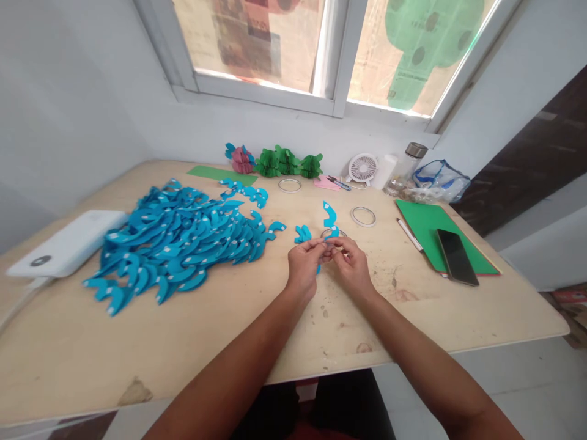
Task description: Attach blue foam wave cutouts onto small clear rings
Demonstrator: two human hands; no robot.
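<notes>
Both my hands meet over the middle of the wooden table (275, 330). My left hand (303, 264) and my right hand (352, 264) pinch a small blue paper piece (326, 249) between their fingertips; most of it is hidden by the fingers. Just beyond the fingers lie a blue piece (302, 233), a curved blue piece (329, 214) and a thin ring (334, 233) on the table. A large heap of blue curved paper pieces (177, 241) with white tabs lies to the left of my hands.
A white box (68, 244) sits at the left edge. Two more rings (363, 216) (290, 184) lie farther back. Green and pink paper ornaments (279, 162), a small white fan (362, 168) and a bottle (406, 165) line the wall. A phone (456, 256) rests on green sheets (433, 229), right.
</notes>
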